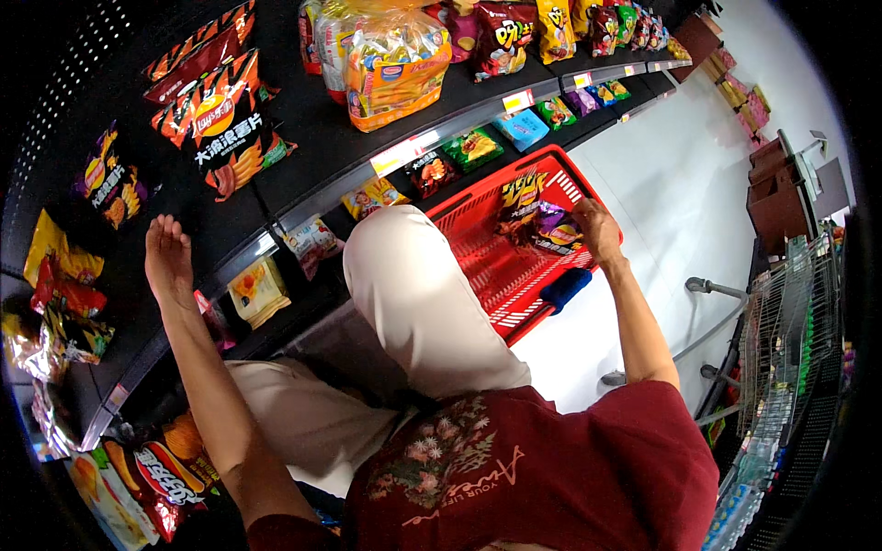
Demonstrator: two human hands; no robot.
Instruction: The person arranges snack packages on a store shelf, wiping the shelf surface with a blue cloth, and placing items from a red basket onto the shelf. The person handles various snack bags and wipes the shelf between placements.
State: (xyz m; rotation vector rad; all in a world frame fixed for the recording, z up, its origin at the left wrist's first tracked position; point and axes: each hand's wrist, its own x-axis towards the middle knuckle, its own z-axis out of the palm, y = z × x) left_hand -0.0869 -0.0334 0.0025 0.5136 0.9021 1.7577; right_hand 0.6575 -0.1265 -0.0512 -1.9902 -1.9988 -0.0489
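My left hand (169,258) hovers over the black shelf (227,227) with its fingers extended and nothing in it. Just beyond its fingertips is a dark purple Lay's chip bag (110,180). A larger black and orange Lay's bag (224,131) stands further along, in front of similar bags. My right hand (598,231) is at the far right side of a red plastic shopping basket (482,268). Its fingers are beside a purple and black Lay's bag (555,231) in the basket; whether they grip it is unclear. Against that bag leans a yellow and black chip bag (520,200).
Clear packs of snacks (400,69) and more chip bags (505,41) line the shelf. A lower shelf holds small snack packets (472,148). My bent knee (393,241) is between the shelf and basket. A wire shopping cart (785,324) stands at the right.
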